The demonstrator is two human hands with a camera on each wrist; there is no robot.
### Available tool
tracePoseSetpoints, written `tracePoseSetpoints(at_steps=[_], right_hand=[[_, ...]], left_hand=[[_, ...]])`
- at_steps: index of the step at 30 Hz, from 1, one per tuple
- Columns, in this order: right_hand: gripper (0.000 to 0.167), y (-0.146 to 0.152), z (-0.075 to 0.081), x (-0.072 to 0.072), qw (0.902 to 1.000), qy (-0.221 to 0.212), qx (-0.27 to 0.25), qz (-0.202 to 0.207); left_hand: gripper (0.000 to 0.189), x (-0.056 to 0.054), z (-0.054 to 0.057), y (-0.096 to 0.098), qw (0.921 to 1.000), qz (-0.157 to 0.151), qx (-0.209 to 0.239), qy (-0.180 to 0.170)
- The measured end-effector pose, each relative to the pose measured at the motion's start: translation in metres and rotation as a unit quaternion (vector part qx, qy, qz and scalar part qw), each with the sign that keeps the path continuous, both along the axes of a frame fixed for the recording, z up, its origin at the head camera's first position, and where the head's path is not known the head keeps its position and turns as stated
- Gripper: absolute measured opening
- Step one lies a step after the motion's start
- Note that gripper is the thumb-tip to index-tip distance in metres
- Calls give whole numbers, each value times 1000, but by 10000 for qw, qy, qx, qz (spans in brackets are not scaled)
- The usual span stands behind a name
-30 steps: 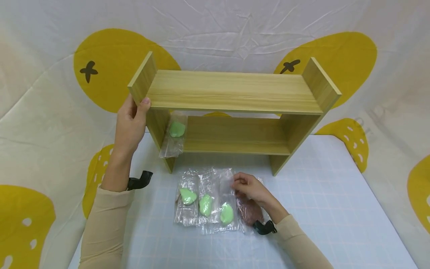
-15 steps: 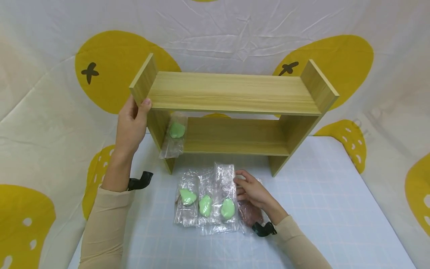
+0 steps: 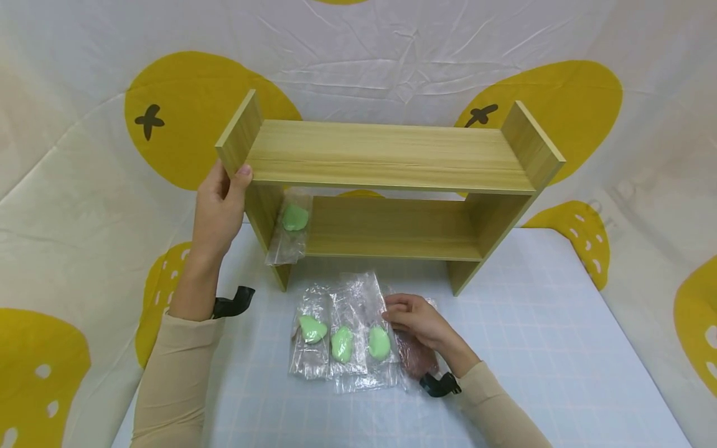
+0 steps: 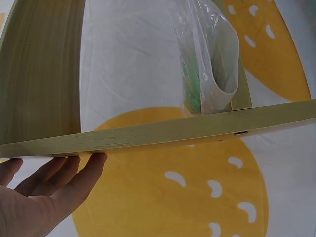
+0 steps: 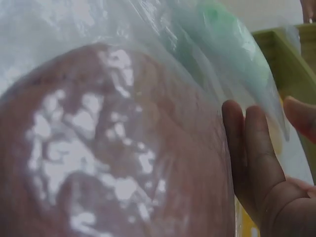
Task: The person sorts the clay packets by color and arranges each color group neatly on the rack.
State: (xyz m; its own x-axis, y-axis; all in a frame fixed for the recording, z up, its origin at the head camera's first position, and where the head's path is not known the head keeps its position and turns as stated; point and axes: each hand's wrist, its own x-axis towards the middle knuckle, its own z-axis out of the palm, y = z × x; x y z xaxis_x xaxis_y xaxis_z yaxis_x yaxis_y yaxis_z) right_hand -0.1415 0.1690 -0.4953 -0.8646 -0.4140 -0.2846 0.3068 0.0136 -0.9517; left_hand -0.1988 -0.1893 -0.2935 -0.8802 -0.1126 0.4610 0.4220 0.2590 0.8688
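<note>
My left hand grips the left side panel of a wooden shelf, thumb over the front edge and fingers along the outside. In the left wrist view, those fingers lie against the panel. My right hand is at the right edge of a clear plastic bag with a pale green lump inside. In the right wrist view, a gap separates thumb and fingers, with the corner of the green-filled bag between them. Under the right hand lies a bag with a reddish-brown lump.
Two more bags with green lumps lie to the left, overlapping in a row on the pale checked tabletop. Another green-filled bag stands upright at the left end of the lower shelf. A patterned cloth hangs behind.
The rightmost green-filled bag's top was raised and straight half a second ago; now it leans left over its neighbour. My right hand dipped slightly and shifted left. The left hand keeps its place.
</note>
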Motion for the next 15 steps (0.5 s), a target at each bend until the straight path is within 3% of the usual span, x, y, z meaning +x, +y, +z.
tracePoseSetpoints(at_steps=[7, 15], right_hand=[[39, -1, -3, 4, 9981, 499, 200, 300], [35, -5, 5, 8, 9987, 268, 282, 315]], left_hand=[[42, 0, 0, 0, 10000, -12, 1, 72], [40, -1, 0, 0, 10000, 72, -53, 35]])
